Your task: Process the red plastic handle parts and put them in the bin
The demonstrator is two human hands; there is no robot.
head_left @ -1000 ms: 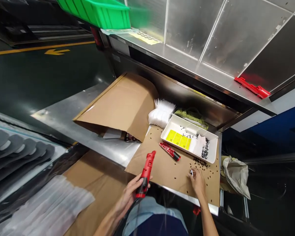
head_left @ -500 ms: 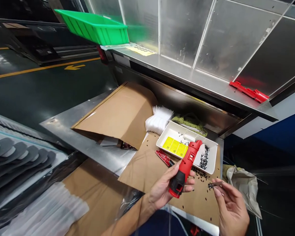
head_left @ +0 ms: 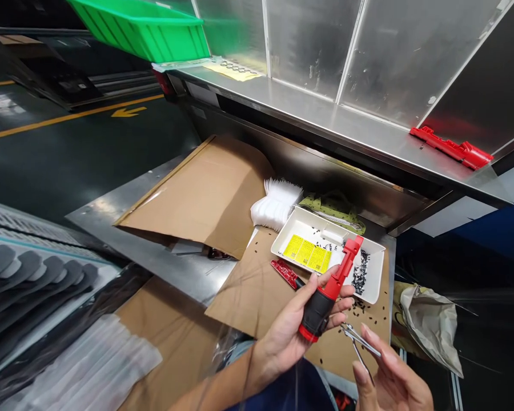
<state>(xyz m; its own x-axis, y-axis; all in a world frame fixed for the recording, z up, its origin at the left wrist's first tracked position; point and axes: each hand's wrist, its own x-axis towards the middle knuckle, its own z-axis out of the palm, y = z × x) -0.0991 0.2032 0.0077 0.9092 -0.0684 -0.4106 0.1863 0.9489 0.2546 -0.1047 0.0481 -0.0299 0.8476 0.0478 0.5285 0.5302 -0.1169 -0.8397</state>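
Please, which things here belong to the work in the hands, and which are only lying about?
Part of the work:
left hand with red-and-black handheld tool
right hand with metal tweezers
white tray of small black pieces

Lying about:
green plastic crate
red bracket
crumpled bag

Red-and-black plastic hand tool (head_left: 325, 299): glossy red body, matt rubbery black grip. Thin steel tweezers (head_left: 360, 342): bright, smooth metal. White plastic tray (head_left: 372, 279) w/ smooth semi-gloss walls. Brown kraft-paper sheet (head_left: 257, 302) on bench: matt, slightly rough. Stainless-steel bench (head_left: 124, 222), left edge glossy, scuffed. Green plastic crate (head_left: 141, 28): shiny, ribbed walls. Crumpled beige poly bag (head_left: 428, 325) past bench's right edge: dull sheen.
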